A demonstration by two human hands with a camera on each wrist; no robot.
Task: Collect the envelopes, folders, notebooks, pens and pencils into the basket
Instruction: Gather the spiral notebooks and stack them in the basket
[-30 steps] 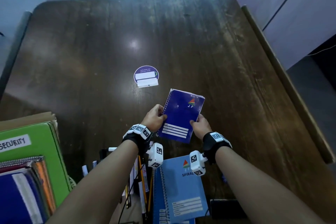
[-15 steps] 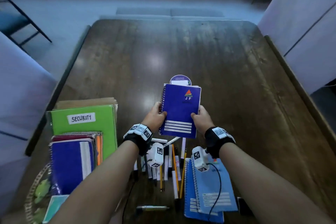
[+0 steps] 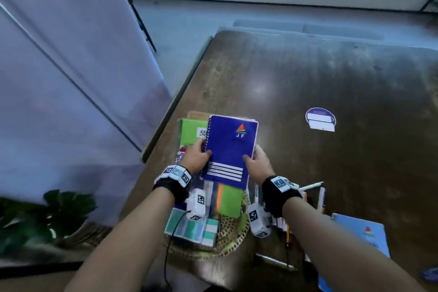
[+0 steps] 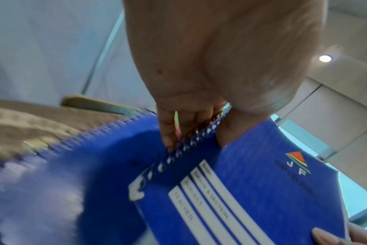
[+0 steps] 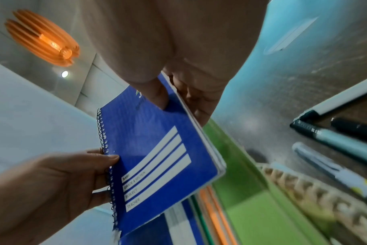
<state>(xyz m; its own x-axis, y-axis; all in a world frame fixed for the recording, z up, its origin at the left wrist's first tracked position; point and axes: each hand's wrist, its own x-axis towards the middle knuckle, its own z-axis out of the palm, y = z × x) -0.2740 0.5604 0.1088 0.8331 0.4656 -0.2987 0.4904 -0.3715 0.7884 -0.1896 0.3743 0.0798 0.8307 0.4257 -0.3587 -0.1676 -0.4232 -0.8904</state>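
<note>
A dark blue spiral notebook [image 3: 231, 149] [image 4: 251, 190] [image 5: 157, 157] hangs above the woven basket [image 3: 231, 236] [image 5: 316, 197]. My left hand [image 3: 198, 156] grips its spiral edge, thumb on the cover. My right hand [image 3: 257, 163] pinches the opposite edge. In the basket lie a green folder [image 3: 189, 133] [image 5: 251, 215], other notebooks and an orange-edged one [image 3: 220, 199]. Pens and pencils [image 3: 305, 199] [image 5: 346, 140] lie on the table to the right of the basket, with a light blue notebook [image 3: 365, 232] beyond them.
The dark wooden table [image 3: 331, 83] stretches ahead and right, with a round purple and white card [image 3: 320, 119] on it. A pale partition [image 3: 71, 66] stands left of the table edge. A potted plant [image 3: 47, 216] sits low on the left.
Both hands have carried the blue notebook left, from over the pens to above the basket. The view has swung left with it.
</note>
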